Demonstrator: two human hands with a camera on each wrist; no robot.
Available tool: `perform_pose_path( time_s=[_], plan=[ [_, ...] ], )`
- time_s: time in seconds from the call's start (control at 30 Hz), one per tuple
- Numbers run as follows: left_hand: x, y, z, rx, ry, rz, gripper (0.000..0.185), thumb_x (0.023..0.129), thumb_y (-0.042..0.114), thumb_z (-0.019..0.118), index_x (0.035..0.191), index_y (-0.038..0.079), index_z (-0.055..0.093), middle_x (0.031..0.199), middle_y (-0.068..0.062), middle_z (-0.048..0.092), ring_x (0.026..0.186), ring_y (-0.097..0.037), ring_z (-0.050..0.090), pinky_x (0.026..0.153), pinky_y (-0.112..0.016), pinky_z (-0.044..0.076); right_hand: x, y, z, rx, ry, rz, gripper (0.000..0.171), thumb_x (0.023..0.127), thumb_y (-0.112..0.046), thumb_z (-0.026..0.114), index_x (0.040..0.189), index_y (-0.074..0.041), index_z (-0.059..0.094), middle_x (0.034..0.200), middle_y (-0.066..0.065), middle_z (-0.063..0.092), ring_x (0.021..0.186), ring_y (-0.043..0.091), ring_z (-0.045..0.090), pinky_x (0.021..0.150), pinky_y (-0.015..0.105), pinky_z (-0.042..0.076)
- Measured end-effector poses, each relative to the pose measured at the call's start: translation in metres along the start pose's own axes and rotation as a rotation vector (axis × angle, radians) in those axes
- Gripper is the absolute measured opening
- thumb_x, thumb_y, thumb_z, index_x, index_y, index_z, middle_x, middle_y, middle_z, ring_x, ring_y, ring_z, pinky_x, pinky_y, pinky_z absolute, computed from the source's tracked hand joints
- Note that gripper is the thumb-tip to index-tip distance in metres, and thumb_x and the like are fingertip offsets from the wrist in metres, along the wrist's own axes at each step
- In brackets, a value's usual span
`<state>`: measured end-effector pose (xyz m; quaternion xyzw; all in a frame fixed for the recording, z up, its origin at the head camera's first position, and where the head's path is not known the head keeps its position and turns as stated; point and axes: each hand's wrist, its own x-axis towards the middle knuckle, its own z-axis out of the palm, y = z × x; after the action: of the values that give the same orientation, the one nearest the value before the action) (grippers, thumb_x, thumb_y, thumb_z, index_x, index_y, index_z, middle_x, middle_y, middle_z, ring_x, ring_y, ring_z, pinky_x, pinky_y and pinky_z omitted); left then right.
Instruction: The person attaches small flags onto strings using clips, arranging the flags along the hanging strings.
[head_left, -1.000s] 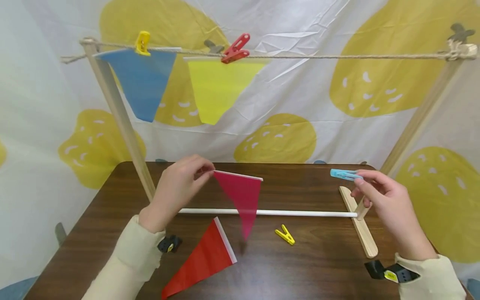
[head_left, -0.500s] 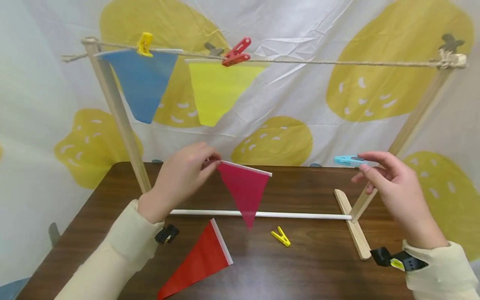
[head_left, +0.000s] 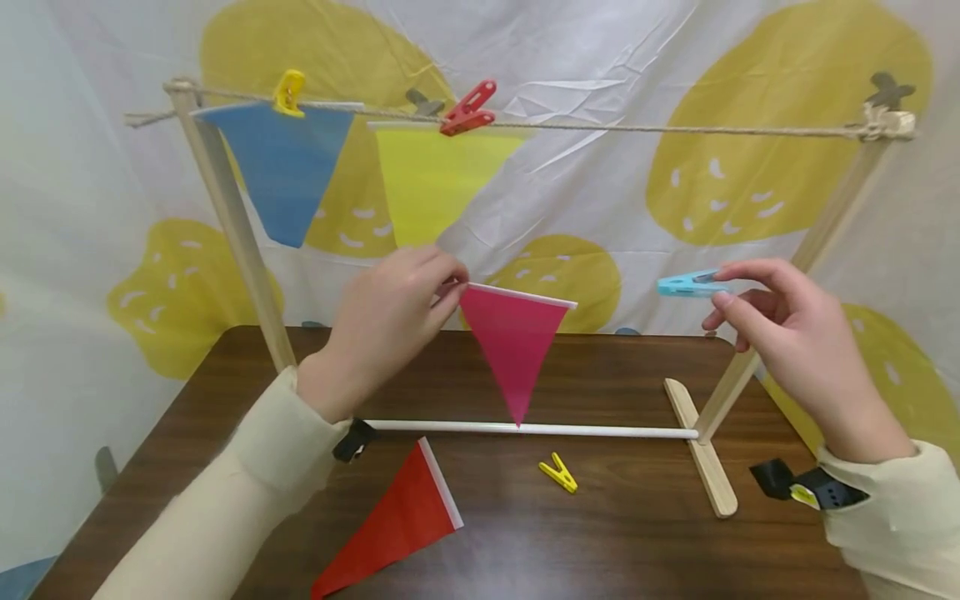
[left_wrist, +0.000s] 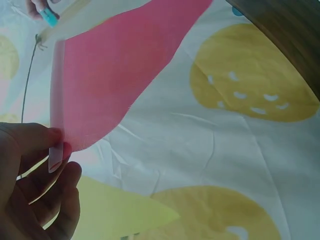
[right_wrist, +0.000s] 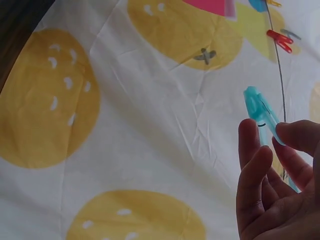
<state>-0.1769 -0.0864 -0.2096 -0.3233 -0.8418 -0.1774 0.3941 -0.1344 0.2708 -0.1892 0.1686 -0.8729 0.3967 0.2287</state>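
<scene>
My left hand point(head_left: 393, 321) pinches the left end of a pink pennant's white top edge; the pink pennant point(head_left: 517, 342) hangs point down, below the rope point(head_left: 675, 129). In the left wrist view, thumb and fingers grip that white strip point(left_wrist: 57, 95). To the right, my right hand point(head_left: 802, 350) holds a light blue clothespin point(head_left: 686, 284) by its handle end between thumb and fingers. The right wrist view has the clothespin point(right_wrist: 256, 107) pointing away from the fingertips. A blue pennant point(head_left: 281, 167) under a yellow clothespin point(head_left: 288, 93) and a yellow pennant point(head_left: 442, 179) under a red clothespin point(head_left: 468, 108) hang on the rope.
A red pennant point(head_left: 397, 517) and a yellow clothespin point(head_left: 558, 473) lie on the brown table point(head_left: 600, 542). Wooden posts point(head_left: 232, 217) hold the rope at both sides. A white rod point(head_left: 600, 430) runs low between them. A patterned cloth hangs behind.
My left hand has raised the pink pennant up and to the right, now partly covering the yellow pennant's tip. My right hand has risen with the light blue clothespin.
</scene>
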Motion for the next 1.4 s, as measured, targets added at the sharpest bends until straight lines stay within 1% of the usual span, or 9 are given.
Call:
perform_pose_path(
  time_s=[0.27, 0.4, 0.67, 0.77, 0.93, 1.0, 1.1, 1.2, 1.4],
  plan=[
    [0.015, 0.001, -0.003, 0.02, 0.024, 0.004, 0.01, 0.084, 0.019, 0.058, 0.087, 0.012, 0.064, 0.077, 0.002, 0.059, 0.068, -0.014, 0.051, 0.057, -0.03, 0.044, 0.013, -0.007, -0.004, -0.042, -0.006, -0.011, 0.022, 0.086, -0.011, 0.058, 0.108, -0.01, 0.058, 0.07, 0.004, 0.064, 0.051, 0.014, 0.053, 0.049, 0.021, 0.041],
    [0.023, 0.001, -0.004, 0.028, 0.04, 0.004, 0.013, 0.085, 0.022, 0.057, 0.088, 0.012, 0.064, 0.079, 0.002, 0.059, 0.069, -0.012, 0.051, 0.056, -0.029, 0.044, 0.019, -0.008, -0.005, -0.033, 0.002, -0.023, 0.022, 0.085, -0.01, 0.059, 0.107, -0.009, 0.059, 0.071, 0.002, 0.065, 0.051, 0.013, 0.052, 0.048, 0.021, 0.04],
    [0.045, 0.008, -0.005, 0.02, 0.113, 0.018, 0.014, 0.086, 0.024, 0.056, 0.089, 0.012, 0.064, 0.081, 0.002, 0.056, 0.071, -0.011, 0.05, 0.055, -0.026, 0.044, 0.031, -0.018, -0.008, 0.024, 0.035, -0.05, 0.022, 0.084, -0.009, 0.06, 0.105, -0.004, 0.06, 0.072, 0.002, 0.065, 0.051, 0.016, 0.051, 0.048, 0.021, 0.038],
    [0.054, 0.011, -0.005, 0.042, 0.116, 0.005, 0.015, 0.087, 0.024, 0.054, 0.09, 0.013, 0.063, 0.079, 0.003, 0.056, 0.068, -0.011, 0.049, 0.053, -0.026, 0.042, 0.035, -0.023, -0.01, 0.03, 0.058, -0.077, 0.022, 0.084, -0.007, 0.06, 0.105, -0.002, 0.06, 0.081, 0.001, 0.064, 0.053, 0.014, 0.054, 0.046, 0.021, 0.038],
    [0.064, 0.013, -0.002, 0.065, 0.122, -0.017, 0.017, 0.088, 0.024, 0.053, 0.091, 0.012, 0.064, 0.078, 0.002, 0.055, 0.065, -0.012, 0.047, 0.053, -0.027, 0.041, 0.041, -0.03, -0.013, 0.041, 0.088, -0.092, 0.023, 0.083, -0.007, 0.062, 0.105, -0.001, 0.061, 0.086, 0.0, 0.064, 0.056, 0.012, 0.057, 0.046, 0.02, 0.039],
    [0.067, 0.012, 0.0, 0.059, 0.127, -0.024, 0.017, 0.088, 0.025, 0.053, 0.092, 0.012, 0.064, 0.079, 0.001, 0.056, 0.067, -0.012, 0.048, 0.055, -0.027, 0.042, 0.043, -0.032, -0.013, 0.044, 0.097, -0.082, 0.023, 0.082, -0.008, 0.062, 0.105, -0.002, 0.061, 0.081, 0.001, 0.065, 0.056, 0.013, 0.056, 0.046, 0.02, 0.038],
    [0.071, 0.011, 0.004, 0.046, 0.143, -0.041, 0.017, 0.088, 0.025, 0.053, 0.092, 0.012, 0.064, 0.081, 0.001, 0.057, 0.068, -0.012, 0.049, 0.056, -0.027, 0.043, 0.047, -0.035, -0.012, 0.045, 0.11, -0.073, 0.024, 0.082, -0.011, 0.063, 0.105, -0.002, 0.061, 0.085, 0.002, 0.065, 0.057, 0.014, 0.056, 0.046, 0.021, 0.038],
    [0.075, 0.011, 0.006, 0.032, 0.153, -0.06, 0.018, 0.088, 0.026, 0.053, 0.092, 0.013, 0.063, 0.084, 0.001, 0.059, 0.07, -0.012, 0.051, 0.058, -0.027, 0.044, 0.05, -0.038, -0.011, 0.033, 0.13, -0.066, 0.025, 0.082, -0.013, 0.064, 0.105, -0.004, 0.062, 0.081, 0.003, 0.065, 0.055, 0.014, 0.054, 0.047, 0.021, 0.037],
    [0.081, 0.013, 0.007, 0.021, 0.142, -0.109, 0.021, 0.088, 0.029, 0.054, 0.096, 0.013, 0.063, 0.089, 0.001, 0.063, 0.074, -0.012, 0.056, 0.064, -0.026, 0.046, 0.058, -0.045, -0.008, 0.084, 0.143, -0.089, 0.026, 0.082, -0.009, 0.063, 0.106, -0.002, 0.061, 0.093, 0.003, 0.064, 0.062, 0.013, 0.058, 0.047, 0.019, 0.039]
  ],
)
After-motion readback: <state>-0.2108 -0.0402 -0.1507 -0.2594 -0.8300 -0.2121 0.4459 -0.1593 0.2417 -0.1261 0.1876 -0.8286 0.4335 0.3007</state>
